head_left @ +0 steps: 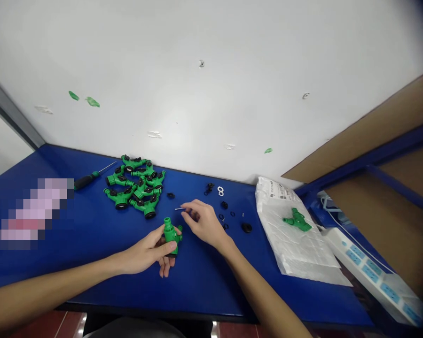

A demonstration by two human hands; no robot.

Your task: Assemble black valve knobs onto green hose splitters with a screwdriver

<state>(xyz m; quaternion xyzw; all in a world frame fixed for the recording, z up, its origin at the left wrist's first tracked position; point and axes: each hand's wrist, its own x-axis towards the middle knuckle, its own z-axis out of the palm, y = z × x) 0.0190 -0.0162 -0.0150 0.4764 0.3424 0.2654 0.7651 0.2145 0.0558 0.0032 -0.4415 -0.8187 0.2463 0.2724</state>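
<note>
My left hand (146,251) is shut around a green plastic hose connector (171,236), which stands upright in my fingers. My right hand (202,223) hovers just to the right of it, pinching a thin metal pin (179,209) between thumb and fingertips. The pin points left, towards the top of the connector, without touching it. Small black rings and fittings (224,216) lie scattered just beyond my right hand. A heap of green multi-way hose splitters (134,188) lies further left on the blue table (204,291).
A green-handled screwdriver (88,178) lies left of the heap, and a pixelated patch covers the table's left end. Two white rings (220,191) and a black rubber disc (246,227) lie nearby. To the right, a green splitter (298,219) rests on a white plastic bag (289,234), beside a white power strip (370,267).
</note>
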